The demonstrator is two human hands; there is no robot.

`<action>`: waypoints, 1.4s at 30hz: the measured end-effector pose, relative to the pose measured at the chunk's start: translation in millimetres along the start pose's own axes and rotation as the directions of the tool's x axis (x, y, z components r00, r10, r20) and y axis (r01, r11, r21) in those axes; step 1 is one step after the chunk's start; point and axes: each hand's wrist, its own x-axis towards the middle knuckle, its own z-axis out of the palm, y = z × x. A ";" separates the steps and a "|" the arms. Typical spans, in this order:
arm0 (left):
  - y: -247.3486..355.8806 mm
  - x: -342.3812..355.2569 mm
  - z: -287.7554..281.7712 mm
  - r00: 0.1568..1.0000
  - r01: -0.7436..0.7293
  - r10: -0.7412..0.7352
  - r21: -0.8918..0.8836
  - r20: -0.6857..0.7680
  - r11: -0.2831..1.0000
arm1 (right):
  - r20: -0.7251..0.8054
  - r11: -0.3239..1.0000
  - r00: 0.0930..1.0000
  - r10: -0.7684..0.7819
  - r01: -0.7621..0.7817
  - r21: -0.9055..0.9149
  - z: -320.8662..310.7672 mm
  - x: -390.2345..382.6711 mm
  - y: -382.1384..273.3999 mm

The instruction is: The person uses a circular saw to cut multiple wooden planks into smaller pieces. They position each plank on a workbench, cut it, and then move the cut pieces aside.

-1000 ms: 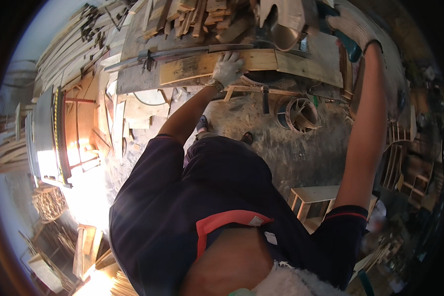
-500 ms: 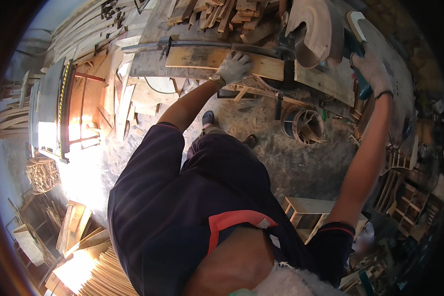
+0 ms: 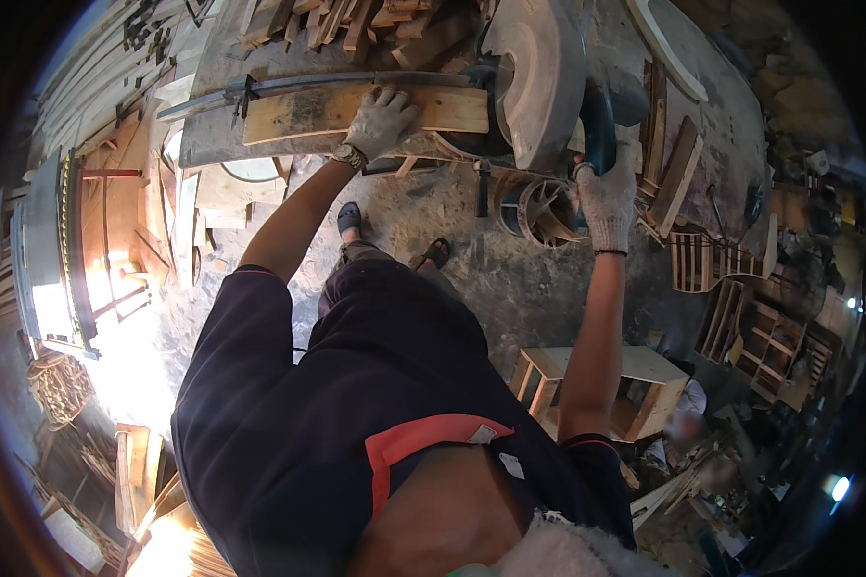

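A long wooden board [image 3: 303, 112] with a dark stain lies across the saw's bench, along a metal fence [image 3: 202, 101]. My left hand [image 3: 383, 125], in a pale work glove, rests over the board with its fingers curled toward the far edge. The board's right end lies just left of the mitre saw [image 3: 539, 87], which has a big grey blade guard. The gloved right hand [image 3: 608, 202] is wrapped round the saw's teal handle [image 3: 599, 135]. The guard hides the blade.
Wood offcuts [image 3: 356, 24] are piled behind the fence. Cut pieces [image 3: 678, 178] lie right of the saw. Below the bench stands a round bin [image 3: 539, 212]. A wooden box frame [image 3: 635, 370] sits near my right arm. Sheet panels [image 3: 53, 250] lean at the left.
The view has swung right. My right hand has come nearer and closed round the saw handle. The pale board piece right of the saw guard no longer shows there. My left hand stays on the board.
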 end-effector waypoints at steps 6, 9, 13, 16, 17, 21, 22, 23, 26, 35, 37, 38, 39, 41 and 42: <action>2.9 0.4 -2.6 0.997 0.048 -0.046 -0.030 0.058 0.998 | -0.038 0.995 0.999 0.015 -0.019 -0.097 18.2 -7.6 22.5; 3.7 2.2 -3.9 0.998 0.046 -0.046 -0.005 0.045 0.999 | -0.137 0.982 0.984 -0.117 0.094 -0.163 28.5 -9.2 30.7; 3.1 2.2 -3.5 0.997 0.056 -0.055 -0.023 0.061 0.998 | -0.167 0.992 0.981 -0.095 0.080 -0.098 44.4 -15.0 46.5; 3.2 1.6 -1.1 0.999 0.045 -0.045 -0.011 -0.008 0.999 | -0.220 0.989 0.967 -0.128 0.107 -0.103 64.7 -17.1 66.5; 3.2 1.3 -0.5 0.998 0.054 -0.054 0.003 0.018 0.999 | -0.247 0.984 0.954 -0.171 0.153 -0.091 72.8 -17.9 74.5; 2.8 1.6 0.2 0.998 0.056 -0.057 0.011 0.029 0.998 | -0.255 0.989 0.957 -0.138 0.146 0.013 106.5 -16.9 97.9; 2.4 1.3 -0.5 0.998 0.049 -0.049 -0.002 0.043 0.999 | -0.208 0.989 0.971 -0.113 0.131 0.071 108.5 -15.8 99.4; 0.8 2.1 -1.4 0.998 0.055 -0.055 -0.009 0.013 0.998 | -0.169 0.984 0.981 -0.092 0.115 0.134 107.0 -13.6 97.5; -4.1 0.7 -4.8 0.998 0.017 -0.012 -0.077 0.066 0.997 | -0.140 0.988 0.978 -0.153 0.152 -0.020 72.6 -12.6 75.7; -21.3 -13.0 9.9 0.971 -0.205 0.197 0.055 0.133 0.977 | -0.232 0.692 0.676 -0.700 0.561 -0.454 -60.9 61.6 -65.0; -21.0 -20.0 8.0 0.961 -0.167 0.164 -0.007 0.222 0.986 | -0.145 0.853 0.966 -0.214 0.257 0.455 -64.8 69.5 -59.1; -16.9 -24.2 5.4 0.955 -0.219 0.214 0.000 0.204 0.976 | -0.112 0.756 0.985 -0.130 0.172 0.632 -57.1 65.1 -48.7; -11.1 -29.7 1.5 0.946 -0.258 0.251 0.005 0.207 0.966 | -0.079 0.619 0.996 -0.045 0.090 0.781 -50.6 61.1 -36.8; 3.9 -48.4 -13.9 0.918 -0.348 0.339 0.009 0.207 0.937 | -0.185 0.873 0.983 0.020 0.073 0.483 -2.9 20.1 -0.6; 18.8 -58.1 -20.2 0.936 -0.262 0.267 -0.049 0.231 0.964 | -0.020 0.934 0.989 0.144 -0.129 0.334 12.0 -0.1 21.0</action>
